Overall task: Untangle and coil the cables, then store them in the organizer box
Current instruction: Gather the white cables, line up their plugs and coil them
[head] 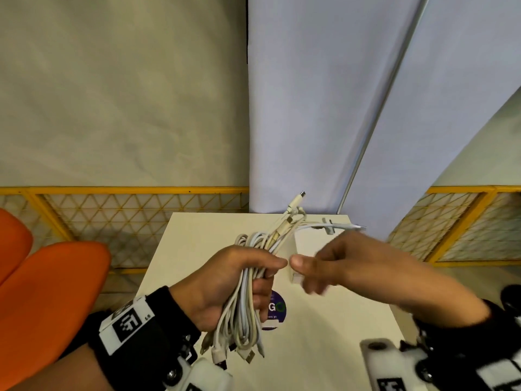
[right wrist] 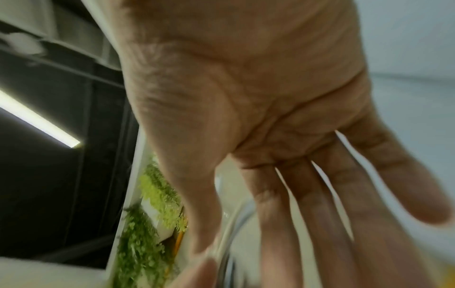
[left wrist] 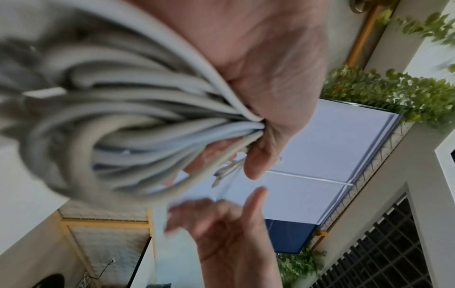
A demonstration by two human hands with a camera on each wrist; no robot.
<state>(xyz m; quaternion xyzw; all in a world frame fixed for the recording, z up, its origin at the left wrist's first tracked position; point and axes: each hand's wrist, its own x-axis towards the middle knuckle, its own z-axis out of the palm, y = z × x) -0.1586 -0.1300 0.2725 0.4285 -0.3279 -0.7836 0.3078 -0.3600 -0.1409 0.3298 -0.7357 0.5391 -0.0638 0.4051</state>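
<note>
Across the lower centre of the head view, a white table (head: pixel 324 334) lies under both hands. At lower centre-left the left hand (head: pixel 225 283) grips a bundle of white cables (head: pixel 245 314), its plug ends fanning upward and dangling below. Beside it, the right hand (head: pixel 346 263) is spread and blurred, holding nothing. Judged progress: cables gathered, not separated or coiled; no organizer box identifiable.

Left wrist (head: pixel 135 331): black strap, white block with a black square code marker.
Right wrist (head: pixel 439 365): black strap, white camera mount, screws.
</note>
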